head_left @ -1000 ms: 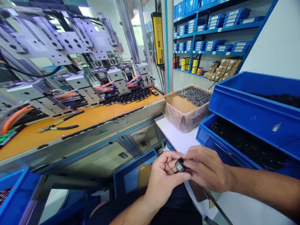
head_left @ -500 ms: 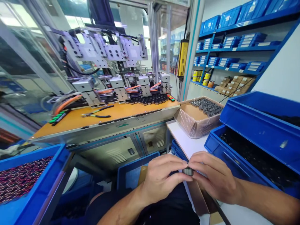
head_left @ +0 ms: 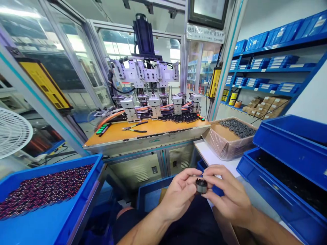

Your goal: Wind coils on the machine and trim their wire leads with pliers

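Observation:
Between my hands, above my lap, is a small stator core [head_left: 201, 186], a grey metal ring with black plastic teeth standing up on top. My left hand [head_left: 178, 193] grips its left side, thumb in front and fingers curled behind. On the other side, my right hand [head_left: 228, 194] pinches it, with its thumb low at the edge and fingertips at the top. The fingers partly cover the far side of the core.
Ahead, a winding machine [head_left: 150, 73] stands over an orange worktop [head_left: 114, 137] bearing pliers [head_left: 135, 127] and rows of dark cores [head_left: 181, 117]. To the right are a carton [head_left: 217, 143] of cores and stacked blue bins [head_left: 291, 146]. A blue tray [head_left: 38, 226] of wound parts sits left.
The view has swung left and up, bringing the fan and monitor into sight. The core has been turned in my fingers so its black teeth show, and my left-hand grip has shifted.

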### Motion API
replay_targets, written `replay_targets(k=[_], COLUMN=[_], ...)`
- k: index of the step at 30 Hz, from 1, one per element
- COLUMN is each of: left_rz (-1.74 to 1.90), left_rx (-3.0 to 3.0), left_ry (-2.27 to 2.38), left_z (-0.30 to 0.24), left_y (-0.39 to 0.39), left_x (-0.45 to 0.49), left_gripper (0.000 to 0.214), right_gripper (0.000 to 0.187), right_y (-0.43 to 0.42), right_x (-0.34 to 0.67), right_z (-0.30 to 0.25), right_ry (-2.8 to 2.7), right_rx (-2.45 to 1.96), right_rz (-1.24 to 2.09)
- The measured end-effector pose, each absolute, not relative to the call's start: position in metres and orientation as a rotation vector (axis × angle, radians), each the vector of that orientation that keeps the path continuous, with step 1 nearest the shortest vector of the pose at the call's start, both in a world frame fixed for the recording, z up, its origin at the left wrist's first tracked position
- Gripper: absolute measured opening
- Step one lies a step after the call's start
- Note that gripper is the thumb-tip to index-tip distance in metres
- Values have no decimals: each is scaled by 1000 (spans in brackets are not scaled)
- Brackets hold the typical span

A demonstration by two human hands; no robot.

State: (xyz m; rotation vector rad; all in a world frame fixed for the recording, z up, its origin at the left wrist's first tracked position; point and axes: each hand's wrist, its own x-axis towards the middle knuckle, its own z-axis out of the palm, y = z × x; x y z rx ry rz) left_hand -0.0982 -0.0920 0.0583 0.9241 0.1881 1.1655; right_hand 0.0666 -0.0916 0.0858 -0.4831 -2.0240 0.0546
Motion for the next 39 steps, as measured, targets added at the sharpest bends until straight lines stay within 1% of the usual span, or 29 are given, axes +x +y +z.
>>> replay_targets(k=[3, 8, 10, 13, 19, 20, 22, 24, 26, 29, 31, 35, 39], left_rz=[1214, 1582, 1664, 1738, 1767, 1752, 1712, 1676, 1653, 1628, 1622, 1685, 1615], left_rx=[1037, 1672, 1822, 1872, 1689, 1622, 1416, 1180, 1020, 922, 858, 713, 708], left_ry=[195, 489, 521, 546, 650, 706, 843, 971, 1069, 1176, 1218, 1293, 1268], left_z=[55, 61, 67, 73, 57, 50, 35, 18, 2, -21, -36, -67, -95], left_y=[-95, -90, -85, -78, -56, -51, -40, -30, -25, -25, -28, -29, -15], left_x=[-110, -139, -147, -154, -170, -175, -186, -199, -214, -236, -248, -255, -253], left_gripper=[27, 34, 31, 23, 14, 15, 26, 42, 52, 56, 54, 49, 52], right_gripper=[26, 23, 23, 21, 15, 13, 10, 11, 15, 24, 25, 24, 26], right_y=[-90, -85, -82, -76, -53, -44, -15, 27, 79, 155, 191, 229, 256], right_x=[54, 38, 32, 25, 0, -6, -19, -31, -40, -48, -50, -52, -62], right_z=[87, 89, 92, 97, 92, 90, 87, 88, 92, 91, 85, 72, 72], right_ry=[-1987, -1993, -1999, -2013, -2063, -2082, -2136, -2158, -2116, -2110, -2214, -2377, -2441], right_rx=[-414, -428, -429, -425, -474, -501, -565, -629, -673, -704, -687, -672, -680], right_rz=[127, 128, 120, 121, 214, 243, 264, 149, -36, -158, -205, -301, -369])
